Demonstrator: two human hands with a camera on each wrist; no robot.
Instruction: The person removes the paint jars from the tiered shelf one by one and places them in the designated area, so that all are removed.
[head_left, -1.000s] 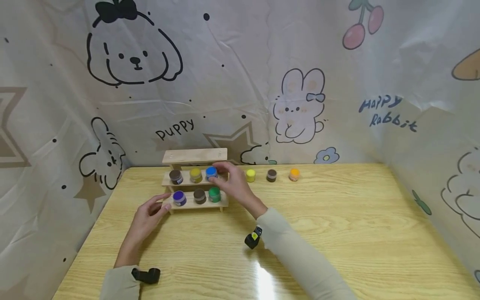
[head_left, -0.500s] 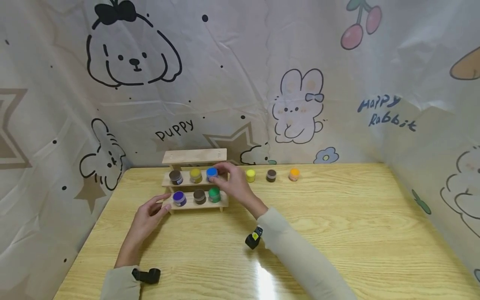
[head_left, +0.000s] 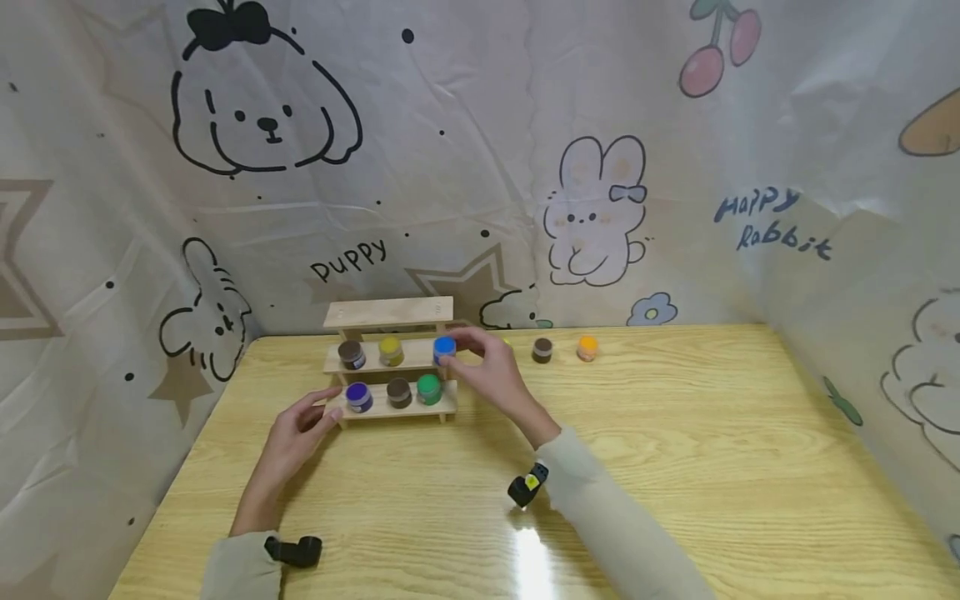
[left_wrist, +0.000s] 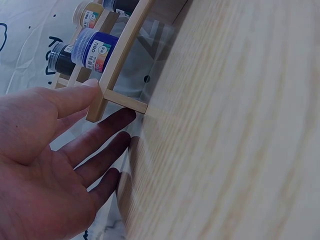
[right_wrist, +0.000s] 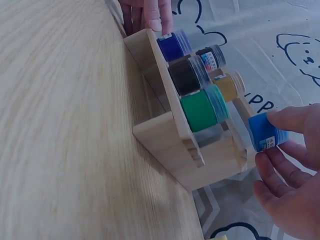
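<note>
A three-tier wooden rack point(head_left: 388, 312) stands at the back left of the table. My left hand point(head_left: 288, 442) holds the left end of its lowest tier, the thumb on the front edge. With thumb and fingers, my right hand point(head_left: 493, 372) pinches a blue paint jar point(right_wrist: 262, 131) at the right end of the middle tier. A dark paint jar point(head_left: 352, 354) and a dark yellow one point(head_left: 391, 351) share that tier. Along the lowest tier sit purple point(head_left: 359, 397), dark brown point(head_left: 399, 392) and green point(head_left: 429, 389) paint jars. The top tier is bare.
Right of the rack, a brown jar point(head_left: 542, 350) and an orange jar point(head_left: 588, 348) stand on the wooden table point(head_left: 675, 467). A yellow jar point(head_left: 507, 342) is mostly hidden behind my right hand. A printed cloth point(head_left: 480, 100) hangs behind the table.
My right hand has shifted the blue paint jar rightward along the middle tier, widening the gap to the dark yellow jar. It now covers most of the yellow jar. The left hand stays put.
</note>
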